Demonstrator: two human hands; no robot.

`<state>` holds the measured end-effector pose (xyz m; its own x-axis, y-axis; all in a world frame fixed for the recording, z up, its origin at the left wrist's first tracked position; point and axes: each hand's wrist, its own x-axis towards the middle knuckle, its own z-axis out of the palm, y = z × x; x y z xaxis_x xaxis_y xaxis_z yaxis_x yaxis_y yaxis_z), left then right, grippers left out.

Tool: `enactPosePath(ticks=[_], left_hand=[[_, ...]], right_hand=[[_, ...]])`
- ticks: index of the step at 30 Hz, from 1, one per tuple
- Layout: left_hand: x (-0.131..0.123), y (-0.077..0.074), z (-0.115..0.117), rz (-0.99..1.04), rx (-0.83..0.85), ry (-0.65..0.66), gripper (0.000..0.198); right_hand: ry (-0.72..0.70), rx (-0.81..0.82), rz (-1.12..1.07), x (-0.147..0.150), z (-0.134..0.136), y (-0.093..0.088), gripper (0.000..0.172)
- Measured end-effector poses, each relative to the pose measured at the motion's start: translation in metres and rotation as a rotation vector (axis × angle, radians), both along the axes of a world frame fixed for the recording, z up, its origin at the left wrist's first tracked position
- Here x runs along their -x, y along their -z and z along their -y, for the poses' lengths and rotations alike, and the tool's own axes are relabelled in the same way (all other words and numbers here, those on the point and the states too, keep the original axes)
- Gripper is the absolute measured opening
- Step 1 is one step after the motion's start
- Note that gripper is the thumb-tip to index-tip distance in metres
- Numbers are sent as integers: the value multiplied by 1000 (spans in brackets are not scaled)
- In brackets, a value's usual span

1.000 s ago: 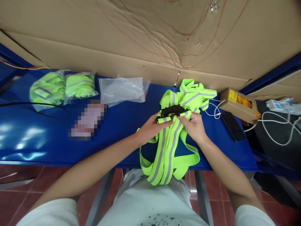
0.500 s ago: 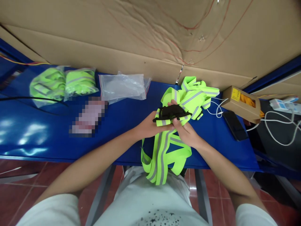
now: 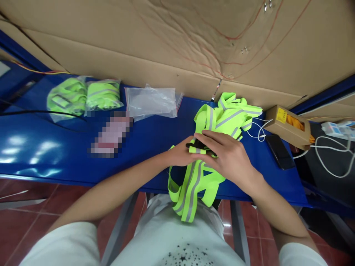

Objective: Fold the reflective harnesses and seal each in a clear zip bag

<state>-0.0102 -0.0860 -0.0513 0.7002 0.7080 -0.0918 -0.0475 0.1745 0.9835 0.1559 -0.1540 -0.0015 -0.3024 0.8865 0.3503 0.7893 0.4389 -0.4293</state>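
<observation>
A neon-yellow reflective strap vest (image 3: 194,184) with grey stripes and a black part (image 3: 197,145) lies partly on the blue table (image 3: 55,147) and hangs over its front edge toward my lap. My left hand (image 3: 180,155) grips the folded straps from the left. My right hand (image 3: 224,153) lies over the top of the bundle, fingers together, pressing the black part and the straps down. More loose neon straps (image 3: 235,112) lie just behind my hands.
Two bagged neon vests (image 3: 83,96) sit at the far left, an empty clear bag (image 3: 151,102) beside them. A blurred flat item (image 3: 111,133) lies mid-table. A black phone (image 3: 279,151), a cardboard box (image 3: 288,122) and white cables (image 3: 330,162) are at right. Cardboard backs the table.
My right hand moved from under the black part to lie over the top of the bundle. The hanging straps have been drawn up a little.
</observation>
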Motion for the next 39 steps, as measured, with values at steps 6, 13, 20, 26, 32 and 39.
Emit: enactPosePath(ticks=[6,13,20,26,32,39], left_hand=[[-1,2,9,119,44,200,29],[0,3,12,108,161,431,27],[-1,12,5,165,119,329,27],[0,12,3,179,-4,251,30],[-5,4,20,278,523,268,31],[7,-28,71,215,446,706,35]], right_hand=[[272,-125,28,-3,-5,-7,50],[276,223,-492,-12,-12,7,42],[109,8,-281,-20,-15,19,20],[-35,-37,51,-17,1,13,63],[-69,-62,-20,-21,-1,6,48],[206,24,-453,-44,39,-22,19]])
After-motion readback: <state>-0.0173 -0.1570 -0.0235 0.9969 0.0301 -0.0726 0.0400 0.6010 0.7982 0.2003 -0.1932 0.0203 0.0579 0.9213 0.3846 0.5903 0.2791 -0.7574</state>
